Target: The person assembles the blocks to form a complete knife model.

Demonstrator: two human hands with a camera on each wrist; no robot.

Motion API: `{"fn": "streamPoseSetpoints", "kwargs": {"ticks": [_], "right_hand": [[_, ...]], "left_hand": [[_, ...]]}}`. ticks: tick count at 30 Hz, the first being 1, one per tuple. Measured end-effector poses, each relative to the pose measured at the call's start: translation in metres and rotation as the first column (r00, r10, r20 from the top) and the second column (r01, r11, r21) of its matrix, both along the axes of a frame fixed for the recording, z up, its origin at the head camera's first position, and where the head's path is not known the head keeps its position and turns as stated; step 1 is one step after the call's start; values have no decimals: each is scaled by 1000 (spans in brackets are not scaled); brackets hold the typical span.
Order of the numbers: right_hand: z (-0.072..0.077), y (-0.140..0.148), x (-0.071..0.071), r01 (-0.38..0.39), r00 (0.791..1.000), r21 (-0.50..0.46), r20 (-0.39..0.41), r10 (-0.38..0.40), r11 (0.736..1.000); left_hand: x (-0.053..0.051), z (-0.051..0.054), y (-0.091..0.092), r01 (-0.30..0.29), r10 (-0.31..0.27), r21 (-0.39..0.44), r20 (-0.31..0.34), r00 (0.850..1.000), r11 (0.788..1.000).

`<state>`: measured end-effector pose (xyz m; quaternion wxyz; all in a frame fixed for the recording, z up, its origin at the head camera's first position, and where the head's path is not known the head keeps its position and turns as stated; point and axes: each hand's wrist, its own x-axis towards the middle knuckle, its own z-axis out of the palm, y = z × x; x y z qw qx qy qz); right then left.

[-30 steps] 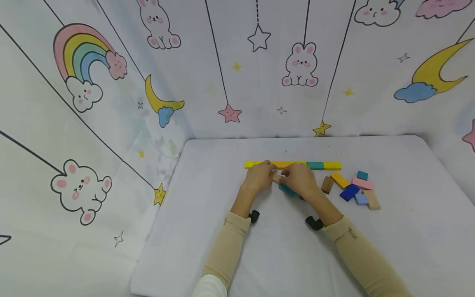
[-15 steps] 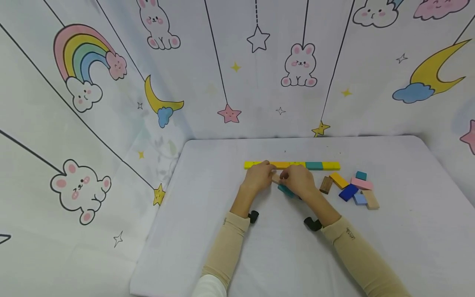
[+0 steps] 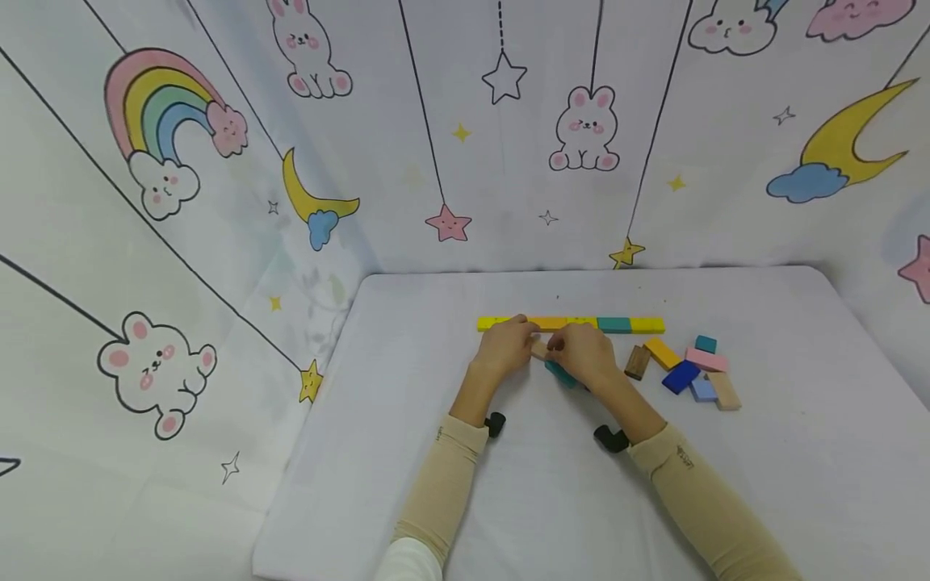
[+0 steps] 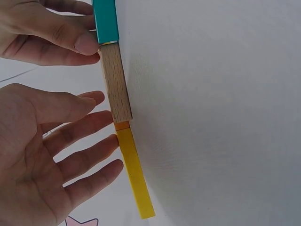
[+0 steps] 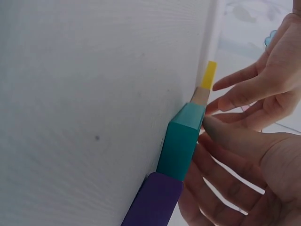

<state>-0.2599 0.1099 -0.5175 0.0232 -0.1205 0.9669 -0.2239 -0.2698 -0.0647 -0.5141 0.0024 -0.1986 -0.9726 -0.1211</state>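
A light wooden block (image 4: 116, 82) stands between the two hands, its right end against a teal block (image 5: 178, 148). A purple block (image 5: 155, 200) adjoins the teal one. Behind them lies a long row of yellow, orange and teal blocks (image 3: 614, 325). My left hand (image 3: 503, 349) has loosely bent, spread fingers; in the left wrist view their tips reach the wooden block and a yellow block (image 4: 135, 172). My right hand (image 3: 587, 353) has its thumb and a finger at the joint of wood and teal. Whether it pinches the wood is hidden.
To the right lies a loose group: a brown block (image 3: 638, 362), a yellow-orange block (image 3: 662, 353), a dark blue block (image 3: 680, 377), a pink block (image 3: 706, 359), a light wooden block (image 3: 724, 390) and others. The white table (image 3: 407, 452) meets a patterned backdrop (image 3: 392, 145).
Both hands hold nearly the same place beside the wooden block. The whole head view shifts very slightly; the blocks keep their arrangement.
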Motion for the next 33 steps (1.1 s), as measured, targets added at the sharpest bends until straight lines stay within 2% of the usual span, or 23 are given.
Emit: {"fn": "streamPoseSetpoints", "kwargs": {"ticks": [12, 25, 33], "right_hand": [[-2, -1, -3, -23, 1000, 0, -20, 23, 1000], [0, -1, -6, 9, 1000, 24, 10, -9, 1000], [1, 10, -9, 17, 1000, 33, 26, -18, 999]], "left_hand": [[-1, 0, 0, -8, 8, -5, 11, 1000, 1000], [-2, 1, -1, 7, -7, 0, 11, 1000, 1000], [-2, -1, 0, 4, -4, 6, 7, 1000, 1000]]}}
